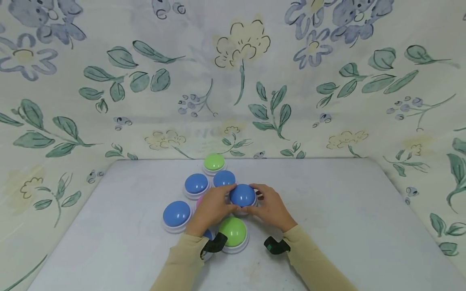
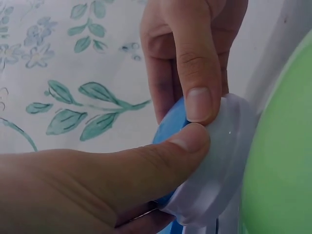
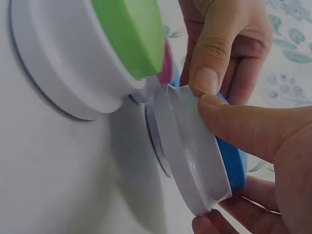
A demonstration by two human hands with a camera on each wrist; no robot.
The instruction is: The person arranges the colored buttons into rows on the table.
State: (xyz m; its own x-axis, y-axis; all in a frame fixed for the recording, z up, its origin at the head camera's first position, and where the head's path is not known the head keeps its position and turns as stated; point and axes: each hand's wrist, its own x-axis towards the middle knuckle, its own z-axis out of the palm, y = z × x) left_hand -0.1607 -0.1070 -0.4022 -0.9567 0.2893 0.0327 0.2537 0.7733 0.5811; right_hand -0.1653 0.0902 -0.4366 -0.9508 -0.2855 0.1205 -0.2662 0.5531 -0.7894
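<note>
A push button with a blue dome and white base (image 1: 242,195) is held between both hands near the middle of the table. My left hand (image 1: 214,206) grips its left side, and my right hand (image 1: 271,208) grips the right. The thumbs meet at the near edge of the white base (image 3: 187,151), fingers reaching round the far side. In the right wrist view the base shows raised off the table, its shadow below. Close in front of the hands stands a green button (image 1: 233,232). A pink button (image 1: 199,201) is mostly hidden behind my left hand.
Left of the hands are two blue buttons (image 1: 176,214) (image 1: 196,184). Another blue button (image 1: 224,178) sits just behind, and a green button (image 1: 214,161) stands at the table's back edge. Under my left wrist a further blue button (image 1: 208,234) peeks out. Floral cloth (image 1: 240,101) surrounds the white table (image 1: 346,210).
</note>
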